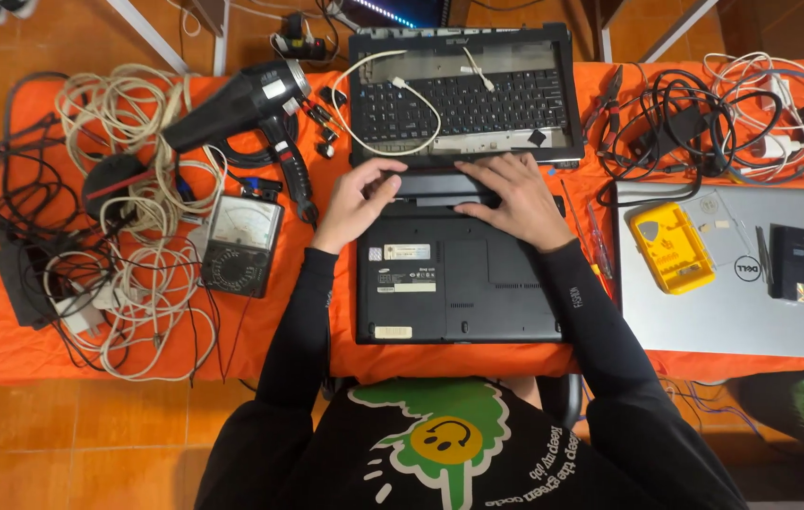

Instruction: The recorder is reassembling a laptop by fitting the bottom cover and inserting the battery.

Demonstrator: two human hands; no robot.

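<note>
A black laptop (459, 283) lies upside down on the orange table (270, 331), its base facing up. Along its far edge sits the long black battery (444, 186). My left hand (357, 203) rests on the battery's left end, fingers curled over it. My right hand (513, 198) presses flat on the battery's right end. Both sleeves are black. Just beyond the hands lies a dismantled black laptop keyboard frame (463, 94) with a white cable (393, 113) looped over it.
Left of the laptop are an analog multimeter (241, 246), a black heat gun (251, 104) and tangled white and black cables (128, 236). To the right lie a silver laptop (733, 283) bearing a yellow bit case (671, 247) and a black drive (803, 264), plus screwdrivers (596, 236), pliers (605, 99).
</note>
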